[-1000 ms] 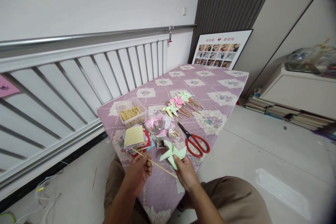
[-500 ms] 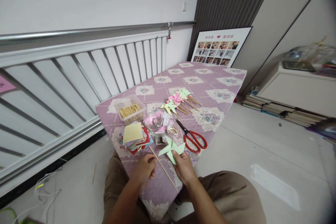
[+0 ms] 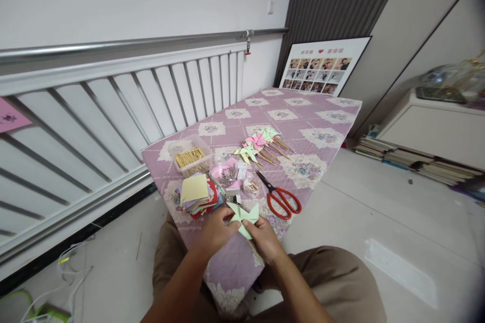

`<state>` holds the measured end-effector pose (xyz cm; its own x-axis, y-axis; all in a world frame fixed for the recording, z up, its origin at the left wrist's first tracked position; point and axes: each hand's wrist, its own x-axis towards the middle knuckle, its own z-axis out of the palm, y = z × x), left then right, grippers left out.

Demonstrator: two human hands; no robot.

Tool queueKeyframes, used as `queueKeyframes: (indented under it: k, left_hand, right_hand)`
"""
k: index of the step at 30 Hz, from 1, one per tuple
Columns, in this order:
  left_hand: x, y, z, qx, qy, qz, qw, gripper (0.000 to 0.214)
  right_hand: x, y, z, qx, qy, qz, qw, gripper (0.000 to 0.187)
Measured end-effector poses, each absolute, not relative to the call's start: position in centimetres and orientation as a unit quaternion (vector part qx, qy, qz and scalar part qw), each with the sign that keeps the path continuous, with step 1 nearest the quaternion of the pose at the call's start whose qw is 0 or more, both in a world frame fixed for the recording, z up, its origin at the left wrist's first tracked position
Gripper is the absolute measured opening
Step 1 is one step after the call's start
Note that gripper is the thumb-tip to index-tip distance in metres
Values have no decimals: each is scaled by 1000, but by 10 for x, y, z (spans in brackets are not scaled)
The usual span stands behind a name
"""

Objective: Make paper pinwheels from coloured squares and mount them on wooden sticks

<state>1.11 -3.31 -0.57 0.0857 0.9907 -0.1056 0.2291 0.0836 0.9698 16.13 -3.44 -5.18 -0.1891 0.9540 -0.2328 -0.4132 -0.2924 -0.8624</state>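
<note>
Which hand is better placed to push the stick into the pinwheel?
Probably the right hand: the stick runs down beside it, while the left hand pinches the pinwheel from the other side, steadying it.

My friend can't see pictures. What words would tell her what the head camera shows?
Two bare hands, left hand and right hand, hold a pale green paper pinwheel on a thin wooden stick over a purple quilted table. Beyond lie red scissors, a stack of coloured paper squares, a clear box of sticks and finished pinwheels.
</note>
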Motion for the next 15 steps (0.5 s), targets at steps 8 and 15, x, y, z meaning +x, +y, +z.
queueKeyframes:
  k: [8, 15]
  left_hand:
    - [4, -39, 6, 500, 534, 357, 581, 19]
    - [-3, -46, -2, 482, 516, 391, 590, 19]
  right_hand:
    - [153, -39, -34, -420, -409, 676, 447, 26]
    - [147, -42, -30, -426, -424, 672, 433, 29]
